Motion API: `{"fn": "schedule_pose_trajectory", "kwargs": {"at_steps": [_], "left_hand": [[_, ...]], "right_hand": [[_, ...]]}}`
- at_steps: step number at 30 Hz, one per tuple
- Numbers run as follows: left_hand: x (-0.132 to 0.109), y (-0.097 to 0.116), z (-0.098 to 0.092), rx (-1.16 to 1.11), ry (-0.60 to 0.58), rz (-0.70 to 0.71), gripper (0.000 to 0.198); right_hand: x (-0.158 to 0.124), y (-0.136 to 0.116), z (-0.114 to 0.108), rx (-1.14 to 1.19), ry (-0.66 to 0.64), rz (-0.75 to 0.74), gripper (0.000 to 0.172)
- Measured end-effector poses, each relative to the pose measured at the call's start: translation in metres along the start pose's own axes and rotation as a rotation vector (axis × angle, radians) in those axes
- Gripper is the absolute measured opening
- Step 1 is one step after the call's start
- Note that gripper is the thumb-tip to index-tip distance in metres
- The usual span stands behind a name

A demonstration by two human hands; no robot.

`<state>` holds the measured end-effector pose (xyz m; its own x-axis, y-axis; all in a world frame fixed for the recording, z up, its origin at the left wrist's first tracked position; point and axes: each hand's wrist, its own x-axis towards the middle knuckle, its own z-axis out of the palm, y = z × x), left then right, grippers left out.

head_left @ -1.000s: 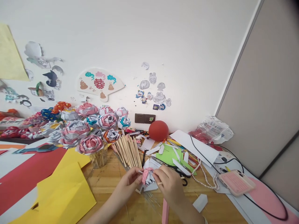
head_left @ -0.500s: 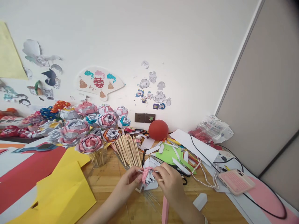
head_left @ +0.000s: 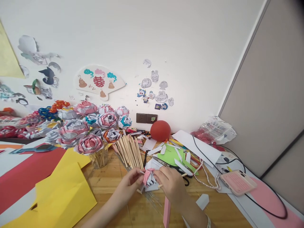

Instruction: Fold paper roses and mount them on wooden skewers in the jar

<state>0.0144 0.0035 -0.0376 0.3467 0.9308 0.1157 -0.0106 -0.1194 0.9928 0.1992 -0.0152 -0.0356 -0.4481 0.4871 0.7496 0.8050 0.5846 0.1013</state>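
Observation:
Between my two hands is a small folded paper flower in pink and white. My left hand pinches its left side with thumb and fingertips. From the other side my right hand grips the flower's right edge, fingers bent over it. A thin wooden stick runs through the right hand, its ends showing on either side of the fingers. Just below that hand lies a pink paper strip. White paper pieces lie under and behind the flower, beside scissors.
Wooden sticks stand bunched behind my left hand. Finished paper flowers fill the left back, with yellow paper in front. A red balloon, green paper, a bead string and a pink phone lie right.
My right hand has shifted slightly left and closer over the flower. More of the wooden stick shows to its right. The whole view has moved a little.

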Motion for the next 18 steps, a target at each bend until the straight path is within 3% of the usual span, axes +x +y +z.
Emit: {"fn": "schedule_pose_trajectory", "kwargs": {"at_steps": [18], "left_hand": [[-0.0004, -0.0022, 0.0025, 0.036, 0.000, -0.009, 0.046]], "right_hand": [[0.0032, -0.0036, 0.0042, -0.051, 0.106, -0.013, 0.034]]}}
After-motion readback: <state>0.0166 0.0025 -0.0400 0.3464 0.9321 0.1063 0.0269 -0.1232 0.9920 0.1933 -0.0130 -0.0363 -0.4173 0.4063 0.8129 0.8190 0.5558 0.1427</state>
